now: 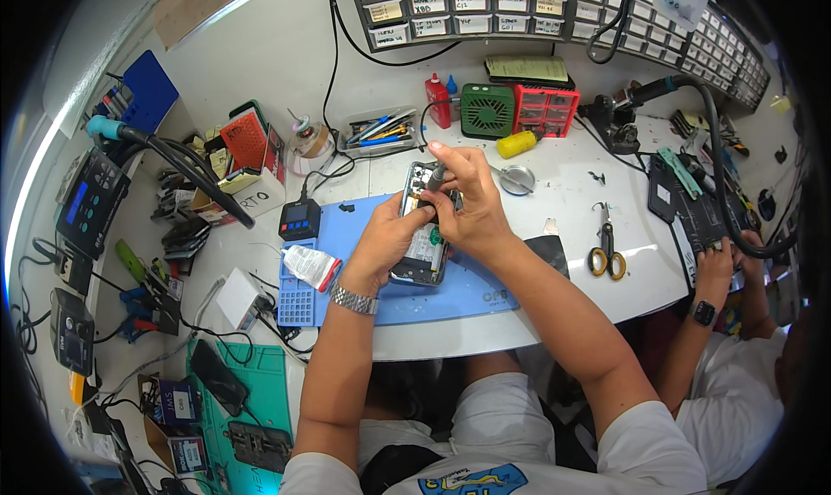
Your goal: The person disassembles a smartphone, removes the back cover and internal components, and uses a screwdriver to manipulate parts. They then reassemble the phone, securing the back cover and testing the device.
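An opened smartphone with its inner parts showing is tilted over the blue work mat. My left hand grips its left side, the thumb lying over the upper part. In my right hand is a small grey screwdriver, held upright between the fingers against the phone's upper half. The driver's tip is hidden behind my fingers. Beside my left wrist, a white tube with a red end lies on the mat's edge.
Black-and-orange scissors and a round metal tin lie to the right. Behind stand a green fan, red drawers and a yellow bottle. A cable arches at left. At right, a co-worker's hand works.
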A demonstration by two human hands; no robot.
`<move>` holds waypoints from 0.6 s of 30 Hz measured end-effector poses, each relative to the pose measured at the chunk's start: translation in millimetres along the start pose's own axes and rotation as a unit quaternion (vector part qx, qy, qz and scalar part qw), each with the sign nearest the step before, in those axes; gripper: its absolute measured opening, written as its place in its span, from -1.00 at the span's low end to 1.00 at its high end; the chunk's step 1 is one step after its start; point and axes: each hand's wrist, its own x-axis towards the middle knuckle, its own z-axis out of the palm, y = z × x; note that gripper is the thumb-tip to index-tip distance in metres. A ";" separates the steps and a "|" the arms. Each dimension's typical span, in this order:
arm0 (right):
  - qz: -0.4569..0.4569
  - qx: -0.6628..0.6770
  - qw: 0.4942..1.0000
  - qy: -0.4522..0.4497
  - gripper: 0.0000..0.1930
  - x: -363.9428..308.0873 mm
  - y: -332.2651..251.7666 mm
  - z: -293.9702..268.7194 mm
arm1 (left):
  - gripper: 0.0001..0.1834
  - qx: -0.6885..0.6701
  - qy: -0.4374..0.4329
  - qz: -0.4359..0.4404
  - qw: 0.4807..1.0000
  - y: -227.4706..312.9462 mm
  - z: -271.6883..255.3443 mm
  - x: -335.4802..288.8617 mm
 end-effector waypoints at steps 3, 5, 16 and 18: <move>-0.015 0.011 1.000 0.007 -0.06 4.7 -10.6 3.6 | -0.63 0.014 0.017 0.012 1.000 -5.9 -6.2 3.2; 0.001 -0.002 1.000 0.005 -0.07 1.6 -6.2 3.1 | -0.63 0.015 0.017 0.009 1.000 -4.9 -4.9 3.8; 0.258 -0.091 0.962 -0.002 -0.13 9.1 -6.8 -12.5 | -0.69 -0.032 0.077 0.033 0.996 7.2 -10.8 2.1; 0.339 -0.109 0.934 -0.029 -0.16 6.9 -3.6 -13.6 | -0.71 -0.028 0.092 0.047 0.994 9.9 -10.6 3.4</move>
